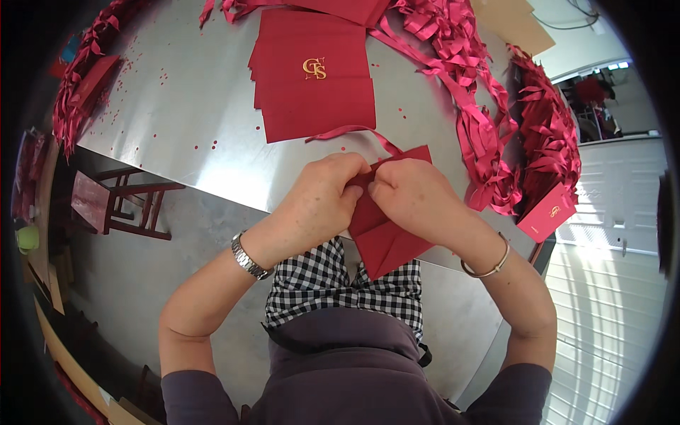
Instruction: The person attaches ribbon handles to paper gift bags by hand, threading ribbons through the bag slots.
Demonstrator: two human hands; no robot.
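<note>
A folded dark red paper bag (pixel 388 246) is held at the table's near edge, partly over my lap. My left hand (pixel 327 193) is closed, its thumb and fingers pinching the bag's upper left edge. Close beside it, my right hand (pixel 414 193) is curled in a fist-like pinch at the bag's top. A red ribbon (pixel 361 130) runs from the bag's upper edge onto the table. My fingers hide where the ribbon meets the bag. Just beyond lies a fanned stack of flat red bags (pixel 312 106), the top ones printed with a gold emblem.
The metal table (pixel 177 134) carries scattered red paper dots. Heaps of bags with red ribbons (pixel 453 78) lie on the right, with another pile (pixel 88 78) at far left. Brown cardboard (pixel 517 25) is at the back right. A wooden stool (pixel 120 202) stands left on the floor.
</note>
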